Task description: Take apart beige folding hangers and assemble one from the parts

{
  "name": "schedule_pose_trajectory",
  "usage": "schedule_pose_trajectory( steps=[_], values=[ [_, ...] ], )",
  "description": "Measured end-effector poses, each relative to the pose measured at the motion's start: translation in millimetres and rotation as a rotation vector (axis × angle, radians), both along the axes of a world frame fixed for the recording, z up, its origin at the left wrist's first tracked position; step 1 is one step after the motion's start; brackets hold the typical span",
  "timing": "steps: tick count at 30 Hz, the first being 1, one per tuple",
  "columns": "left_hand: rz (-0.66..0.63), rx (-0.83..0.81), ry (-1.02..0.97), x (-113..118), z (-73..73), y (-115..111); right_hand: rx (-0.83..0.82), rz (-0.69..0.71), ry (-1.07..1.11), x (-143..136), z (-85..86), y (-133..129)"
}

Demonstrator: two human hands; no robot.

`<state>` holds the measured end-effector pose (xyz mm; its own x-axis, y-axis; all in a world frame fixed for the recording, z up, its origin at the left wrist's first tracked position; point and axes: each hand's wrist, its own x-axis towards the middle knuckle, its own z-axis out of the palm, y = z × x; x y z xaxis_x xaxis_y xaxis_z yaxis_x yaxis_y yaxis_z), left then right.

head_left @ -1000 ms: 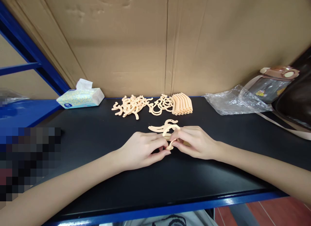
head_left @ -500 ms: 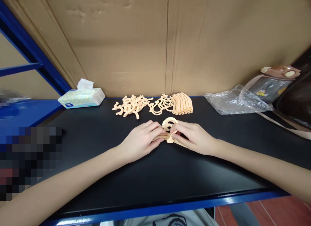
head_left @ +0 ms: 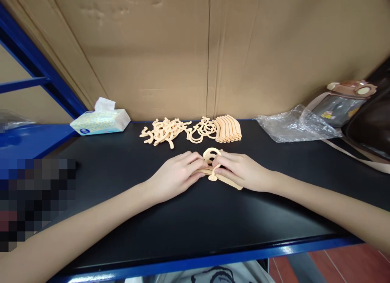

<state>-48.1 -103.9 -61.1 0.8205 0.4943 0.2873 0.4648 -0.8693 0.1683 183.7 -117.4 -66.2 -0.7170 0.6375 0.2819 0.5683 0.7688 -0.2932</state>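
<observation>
Lying crosswise, beige bar [head_left: 229,182], right end nearer

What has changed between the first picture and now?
The left hand let go of the near end of the hook and moved away from the person, onto the bent bar. The right hand, holding the hook, also shifted slightly away. The tissue pack, bottle, pile of pieces and stack of bars stayed put.
</observation>
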Motion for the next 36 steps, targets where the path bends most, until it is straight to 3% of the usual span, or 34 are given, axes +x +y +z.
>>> schedule_pose_trajectory(
  steps=[19,29,36],
  values=[
    [-0.002,-0.011,0.015,1.4,0.7,1.9,0.033,0.002,-0.038,1.4,-1.6,1.0],
    [-0.024,0.022,0.01,0.8,1.4,0.9,-0.152,-0.071,0.224,2.4,-1.9,-0.3],
    [-0.028,0.051,0.018,1.1,0.8,0.9,-0.183,-0.156,0.31,3.7,-5.1,3.7]
  ],
)
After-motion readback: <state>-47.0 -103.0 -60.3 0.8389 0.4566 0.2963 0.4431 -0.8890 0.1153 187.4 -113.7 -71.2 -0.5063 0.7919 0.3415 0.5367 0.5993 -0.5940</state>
